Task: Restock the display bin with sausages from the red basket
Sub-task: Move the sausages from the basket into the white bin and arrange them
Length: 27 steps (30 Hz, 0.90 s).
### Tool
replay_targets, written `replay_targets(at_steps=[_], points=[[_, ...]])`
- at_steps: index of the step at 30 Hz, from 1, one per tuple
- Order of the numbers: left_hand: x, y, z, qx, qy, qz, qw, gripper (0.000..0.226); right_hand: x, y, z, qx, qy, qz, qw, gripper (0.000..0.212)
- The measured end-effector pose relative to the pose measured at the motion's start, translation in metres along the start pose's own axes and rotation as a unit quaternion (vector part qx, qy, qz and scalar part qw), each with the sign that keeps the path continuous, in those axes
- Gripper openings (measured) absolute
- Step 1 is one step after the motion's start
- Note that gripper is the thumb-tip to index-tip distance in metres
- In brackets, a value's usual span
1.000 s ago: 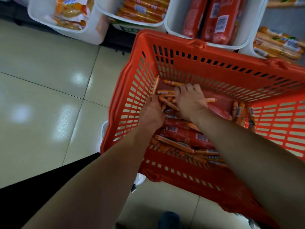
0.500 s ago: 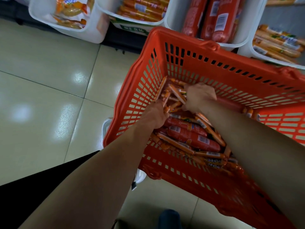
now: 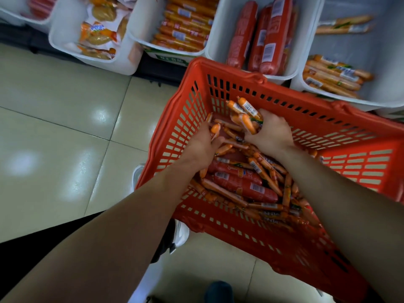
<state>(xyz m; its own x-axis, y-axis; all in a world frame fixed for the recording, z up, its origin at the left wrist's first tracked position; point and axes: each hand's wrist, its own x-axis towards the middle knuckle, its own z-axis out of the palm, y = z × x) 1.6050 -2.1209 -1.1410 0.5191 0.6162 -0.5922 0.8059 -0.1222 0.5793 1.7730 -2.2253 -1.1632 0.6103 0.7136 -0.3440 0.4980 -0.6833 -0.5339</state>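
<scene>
Both hands are inside the red basket point(image 3: 218, 68). The right hand point(image 3: 270, 133) squeezes a bunch of small sausages point(image 3: 246, 112), and the left hand point(image 3: 202, 145) grips one too. The white display bin point(image 3: 358, 101) sits just behind.

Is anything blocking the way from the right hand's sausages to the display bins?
Only the red plastic basket's far wall: the right hand holds thin orange sausages below its rim, the white bins beyond.

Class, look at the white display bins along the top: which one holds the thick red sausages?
The white bin directly behind the red basket's far rim; its thick red sausages stand out, while neighbouring bins hold thin orange sticks or snack packets.
</scene>
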Motion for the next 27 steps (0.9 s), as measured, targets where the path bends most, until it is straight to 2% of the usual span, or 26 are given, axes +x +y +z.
replay_targets(at_steps=[4,7,10,13,19,23,27], points=[[-0.014,0.022,-0.023,0.021,-0.005,-0.003,1.0,0.057,-0.009,-0.004,-0.023,0.044,-0.053,0.033,0.997,0.042],[-0.029,0.037,-0.038,0.06,-0.033,0.002,0.998,0.069,-0.024,-0.006,-0.047,0.028,-0.092,0.022,0.995,0.04],[-0.044,0.055,-0.05,0.072,-0.046,0.018,0.996,0.07,-0.042,-0.009,-0.078,0.012,-0.113,0.009,0.993,0.04],[-0.055,0.079,-0.06,0.087,-0.043,0.039,0.995,0.064,-0.057,-0.013,-0.117,-0.012,-0.112,-0.004,0.994,0.045],[-0.063,0.153,-0.079,0.178,-0.041,0.12,0.976,0.05,-0.059,-0.009,-0.207,-0.168,-0.049,-0.055,0.983,0.063],[-0.06,0.19,-0.096,0.238,-0.058,0.158,0.956,0.049,-0.042,0.0,-0.255,-0.229,-0.057,-0.044,0.971,0.038],[-0.046,0.208,-0.1,0.265,-0.072,0.169,0.947,0.051,-0.008,0.013,-0.265,-0.283,-0.069,-0.048,0.955,0.038]])
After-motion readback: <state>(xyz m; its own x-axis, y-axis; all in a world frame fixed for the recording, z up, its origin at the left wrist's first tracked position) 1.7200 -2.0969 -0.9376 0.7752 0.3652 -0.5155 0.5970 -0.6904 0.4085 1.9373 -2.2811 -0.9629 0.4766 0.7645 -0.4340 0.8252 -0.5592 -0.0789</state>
